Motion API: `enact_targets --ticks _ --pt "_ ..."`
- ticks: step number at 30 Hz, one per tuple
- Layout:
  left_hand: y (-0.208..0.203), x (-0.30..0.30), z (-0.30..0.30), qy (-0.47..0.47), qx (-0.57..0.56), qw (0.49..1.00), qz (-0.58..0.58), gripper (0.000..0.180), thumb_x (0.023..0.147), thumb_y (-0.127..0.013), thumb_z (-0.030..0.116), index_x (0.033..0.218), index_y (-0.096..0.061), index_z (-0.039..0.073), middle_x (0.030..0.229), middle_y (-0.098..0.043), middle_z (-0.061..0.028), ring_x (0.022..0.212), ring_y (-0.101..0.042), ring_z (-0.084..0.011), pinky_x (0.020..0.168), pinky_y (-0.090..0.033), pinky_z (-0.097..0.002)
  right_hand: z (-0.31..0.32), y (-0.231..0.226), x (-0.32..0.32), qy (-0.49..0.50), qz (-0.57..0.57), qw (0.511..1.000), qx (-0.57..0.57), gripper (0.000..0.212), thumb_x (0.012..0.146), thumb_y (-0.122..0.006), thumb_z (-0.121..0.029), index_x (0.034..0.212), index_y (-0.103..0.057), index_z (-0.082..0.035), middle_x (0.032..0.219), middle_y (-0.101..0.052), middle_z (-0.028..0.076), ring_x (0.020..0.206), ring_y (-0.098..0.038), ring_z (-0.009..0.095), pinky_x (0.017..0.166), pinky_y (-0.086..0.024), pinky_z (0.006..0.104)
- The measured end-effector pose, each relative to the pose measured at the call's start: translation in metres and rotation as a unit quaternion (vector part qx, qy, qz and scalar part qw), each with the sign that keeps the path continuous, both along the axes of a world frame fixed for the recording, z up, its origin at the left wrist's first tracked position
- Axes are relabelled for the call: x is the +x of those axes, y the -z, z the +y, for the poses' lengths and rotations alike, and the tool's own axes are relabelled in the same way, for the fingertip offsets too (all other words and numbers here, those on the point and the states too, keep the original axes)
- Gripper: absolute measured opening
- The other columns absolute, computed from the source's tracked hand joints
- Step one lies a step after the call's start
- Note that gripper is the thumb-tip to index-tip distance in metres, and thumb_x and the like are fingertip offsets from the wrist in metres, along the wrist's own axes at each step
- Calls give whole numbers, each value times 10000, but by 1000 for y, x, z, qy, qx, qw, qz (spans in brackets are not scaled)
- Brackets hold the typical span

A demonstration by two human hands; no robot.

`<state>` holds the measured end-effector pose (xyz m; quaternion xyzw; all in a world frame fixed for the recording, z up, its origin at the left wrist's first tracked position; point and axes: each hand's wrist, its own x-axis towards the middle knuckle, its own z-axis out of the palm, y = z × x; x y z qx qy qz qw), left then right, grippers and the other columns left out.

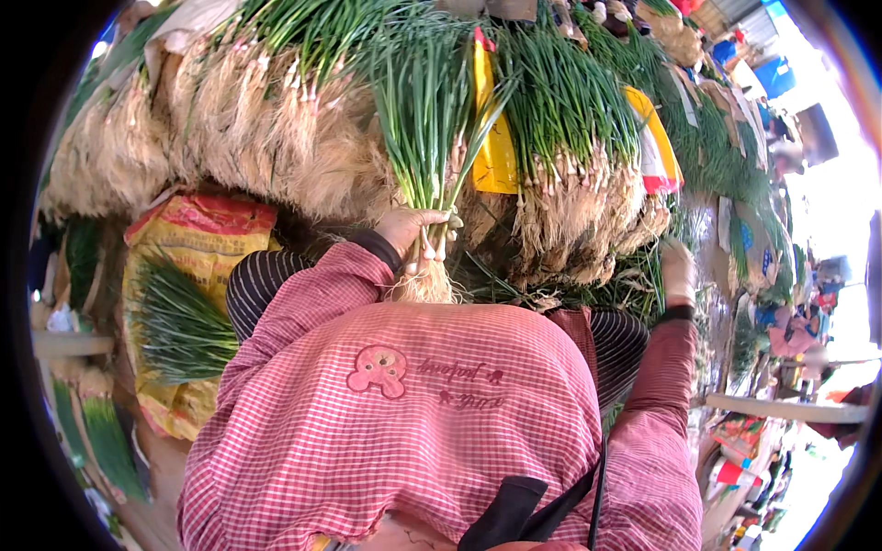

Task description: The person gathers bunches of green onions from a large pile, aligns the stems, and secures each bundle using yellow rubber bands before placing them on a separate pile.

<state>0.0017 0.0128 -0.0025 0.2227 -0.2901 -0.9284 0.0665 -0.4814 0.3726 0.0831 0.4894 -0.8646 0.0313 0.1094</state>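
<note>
My left hand [402,230] is closed round a bunch of spring onions [423,147] just above its white bulbs. The green leaves point away from me, and the pale roots hang toward my chest. Off to the right, my right hand [678,270] reaches down beside loose green trimmings [634,280]. It is blurred, so its fingers and anything in them cannot be made out. Straight ahead lies a heap of spring onions [579,110], with tangled tan roots [560,230] facing me.
A yellow and red sack [197,239] lies at the left with a bundle of greens [184,321] on it. Yellow plastic packaging [494,138] and a red, white and yellow bag [654,147] rest among the onions. Other people [795,331] are at the far right.
</note>
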Motion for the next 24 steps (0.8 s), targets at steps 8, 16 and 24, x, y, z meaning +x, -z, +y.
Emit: enact_targets --ticks 8,16,24 --pt "-7 8 -3 43 -57 997 -18 318 961 -512 176 1224 -561 5 931 -659 -65 697 -607 -150 586 -528 -298 -257 69 270 -69 -961 233 -130 316 980 -462 -149 1278 -491 -47 1137 -624 99 1003 -615 185 875 -512 309" --pt "-25 8 7 -22 -87 995 -51 218 964 -551 173 1111 -565 11 844 -604 -39 765 -620 -166 595 -548 -282 -264 104 297 -424 -174 889 11 154 835 -604 -131 987 -629 -124 867 -597 59 828 -563 223 751 -476 300" --pt "-27 10 7 -46 -74 991 -101 349 985 -511 255 1231 -524 8 1090 -673 -161 855 -685 -248 617 -573 -330 -185 117 267 -179 -196 842 470 338 894 -586 -356 1057 -705 -84 1051 -695 133 989 -655 299 850 -514 422"
